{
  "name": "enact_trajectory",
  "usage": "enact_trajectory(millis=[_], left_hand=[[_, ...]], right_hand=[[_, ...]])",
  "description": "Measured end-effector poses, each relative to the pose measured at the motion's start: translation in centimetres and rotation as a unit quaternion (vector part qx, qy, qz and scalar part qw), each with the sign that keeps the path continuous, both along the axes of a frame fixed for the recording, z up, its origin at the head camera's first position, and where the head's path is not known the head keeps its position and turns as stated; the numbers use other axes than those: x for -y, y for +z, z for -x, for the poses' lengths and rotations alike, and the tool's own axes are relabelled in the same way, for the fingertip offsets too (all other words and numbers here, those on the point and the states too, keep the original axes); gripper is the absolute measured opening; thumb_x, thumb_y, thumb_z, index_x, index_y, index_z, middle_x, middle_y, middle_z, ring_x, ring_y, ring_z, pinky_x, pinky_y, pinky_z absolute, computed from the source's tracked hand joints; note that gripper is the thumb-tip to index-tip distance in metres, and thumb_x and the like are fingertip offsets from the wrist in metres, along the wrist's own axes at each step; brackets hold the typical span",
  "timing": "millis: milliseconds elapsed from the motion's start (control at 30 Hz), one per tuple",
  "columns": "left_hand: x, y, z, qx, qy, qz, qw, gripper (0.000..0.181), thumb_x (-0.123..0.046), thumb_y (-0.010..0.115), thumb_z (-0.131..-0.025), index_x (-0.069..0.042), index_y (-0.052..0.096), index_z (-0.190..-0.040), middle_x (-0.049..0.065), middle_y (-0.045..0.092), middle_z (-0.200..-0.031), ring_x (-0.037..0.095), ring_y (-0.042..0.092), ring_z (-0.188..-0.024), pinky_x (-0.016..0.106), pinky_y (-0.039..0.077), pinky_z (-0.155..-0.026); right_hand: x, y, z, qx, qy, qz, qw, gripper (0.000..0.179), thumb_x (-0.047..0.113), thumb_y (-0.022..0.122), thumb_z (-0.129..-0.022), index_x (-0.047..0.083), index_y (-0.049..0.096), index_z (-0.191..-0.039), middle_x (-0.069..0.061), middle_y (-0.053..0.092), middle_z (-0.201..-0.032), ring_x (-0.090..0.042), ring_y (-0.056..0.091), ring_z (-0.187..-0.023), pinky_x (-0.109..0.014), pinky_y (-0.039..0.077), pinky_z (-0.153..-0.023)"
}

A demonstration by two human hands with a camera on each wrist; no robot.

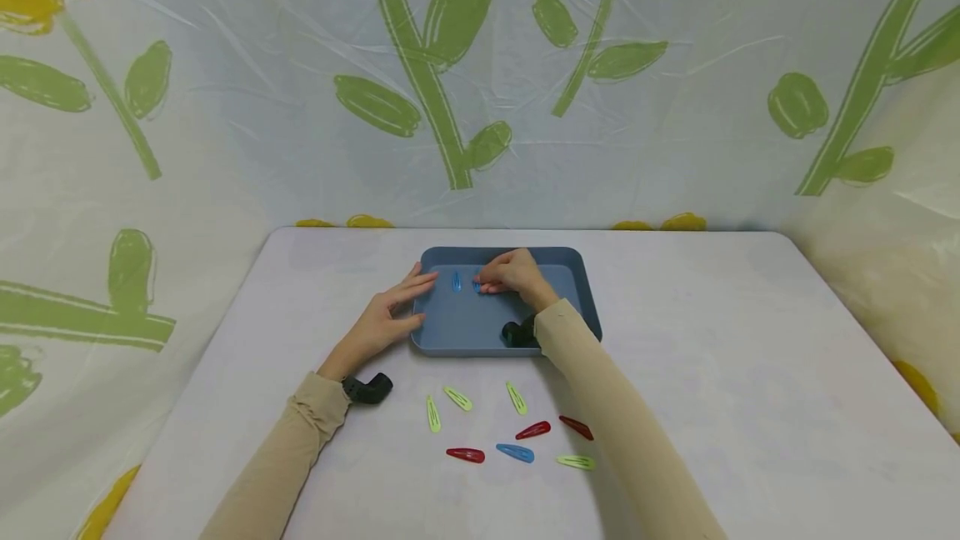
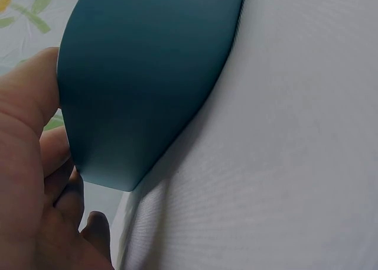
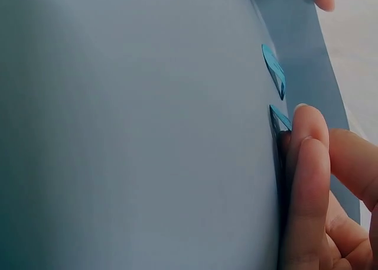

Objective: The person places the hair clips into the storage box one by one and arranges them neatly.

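My right hand (image 1: 513, 272) is over the grey-blue tray (image 1: 465, 332), pinching a blue snap hair clip (image 3: 280, 117) low at the tray floor. Fingers cover most of that clip; its pointed end shows in the right wrist view. Just left of it a second blue hair clip (image 1: 457, 281) lies on the tray floor, pointing away from me. At the tray's left side, my left hand (image 1: 382, 319) has its fingers spread and extended, fingertips and thumb right at the rim. In the left wrist view the thumb (image 2: 35, 84) meets the tray's edge.
In front of the tray, several hair clips lie scattered on the white table (image 1: 750, 373): light green ones (image 1: 433, 413), red ones (image 1: 465, 455) and a blue one (image 1: 515, 452). My right forearm passes close beside the rightmost clips. A flower-patterned sheet (image 1: 262, 107) hangs behind the table.
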State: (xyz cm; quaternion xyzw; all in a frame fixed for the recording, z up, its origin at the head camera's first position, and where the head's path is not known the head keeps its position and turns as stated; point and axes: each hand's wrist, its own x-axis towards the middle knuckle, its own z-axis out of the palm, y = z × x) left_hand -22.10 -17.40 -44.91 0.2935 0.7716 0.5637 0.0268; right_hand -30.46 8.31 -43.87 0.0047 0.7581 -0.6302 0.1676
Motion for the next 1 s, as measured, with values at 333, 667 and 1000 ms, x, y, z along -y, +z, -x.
enact_trajectory(millis=[333, 667, 1000], left_hand=[[-0.02, 0.02, -0.05, 0.003, 0.004, 0.001, 1.0, 0.056, 0.014, 0.062, -0.089, 0.01, 0.047, -0.142, 0.022, 0.038, -0.154, 0.031, 0.01, -0.152, 0.046, 0.011, -0.121], [-0.04, 0.04, 0.0, 0.004, 0.003, 0.003, 1.0, 0.055, 0.014, 0.062, -0.089, 0.01, 0.047, -0.142, 0.023, 0.038, -0.153, 0.031, 0.01, -0.152, 0.05, 0.01, -0.121], [-0.14, 0.12, -0.06, 0.004, 0.004, 0.005, 1.0, 0.055, 0.014, 0.062, -0.089, 0.01, 0.047, -0.142, 0.023, 0.038, -0.154, 0.031, 0.01, -0.152, 0.049, 0.01, -0.121]], right_hand=[[-0.07, -0.19, -0.15, -0.015, -0.005, -0.004, 0.9999, 0.009, -0.003, 0.076, -0.081, -0.009, 0.071, -0.086, -0.01, 0.071, -0.067, -0.01, 0.066, -0.053, -0.019, 0.055, -0.054], [-0.18, -0.26, -0.11, -0.017, -0.015, -0.005, 0.9997, 0.008, -0.004, 0.077, -0.08, -0.007, 0.071, -0.083, -0.013, 0.072, -0.068, -0.012, 0.067, -0.052, -0.021, 0.056, -0.053], [-0.41, -0.32, -0.16, -0.012, -0.019, 0.011, 0.9997, 0.007, -0.005, 0.076, -0.08, -0.008, 0.071, -0.084, -0.011, 0.069, -0.063, -0.011, 0.065, -0.05, -0.021, 0.055, -0.052]])
